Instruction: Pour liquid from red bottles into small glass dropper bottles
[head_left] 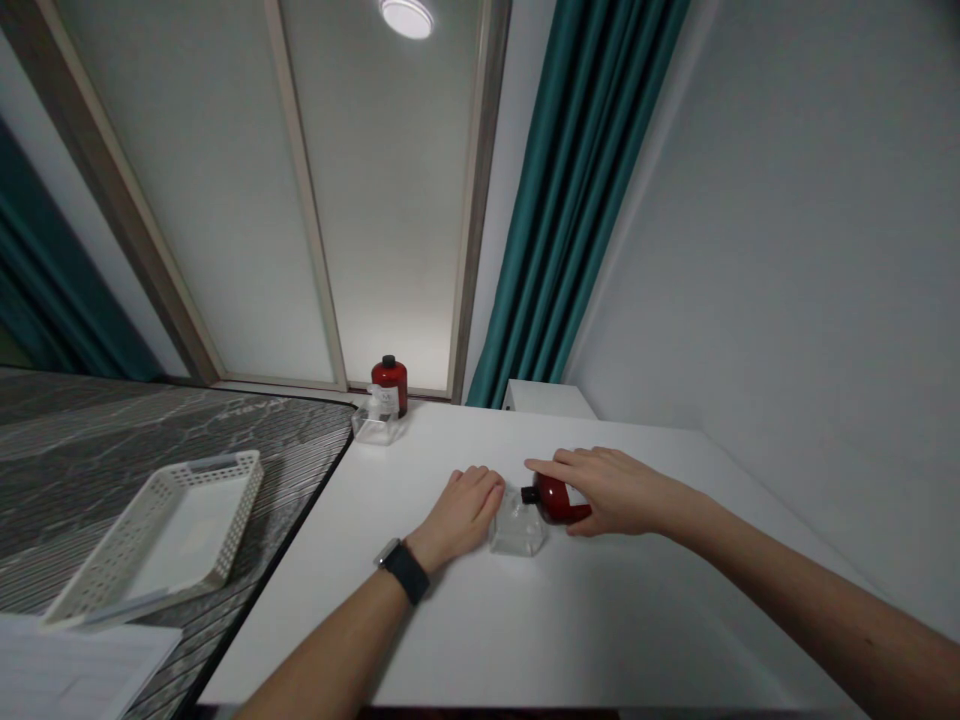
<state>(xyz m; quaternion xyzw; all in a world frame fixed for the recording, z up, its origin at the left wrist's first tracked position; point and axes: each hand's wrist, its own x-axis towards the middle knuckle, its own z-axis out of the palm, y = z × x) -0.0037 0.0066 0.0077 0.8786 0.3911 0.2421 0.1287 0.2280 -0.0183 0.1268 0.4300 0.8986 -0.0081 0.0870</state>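
My right hand [606,490] is wrapped round a dark red bottle [553,497] with a black top and a white label. The bottle lies tipped on its side, its black top pointing left over a clear square-based container [517,535]. Against the left side of that container, my left hand [469,505] has its fingers curled round the upper part, partly hiding it. A dark watch is on the left wrist. The container stands on the white table [465,630].
At the table's back left corner stand another red bottle [396,380] with a black cap and a clear pump bottle [376,420]. A white perforated basket [217,540] and paper sheets [82,665] lie on the grey patterned surface to the left. A wall borders the right.
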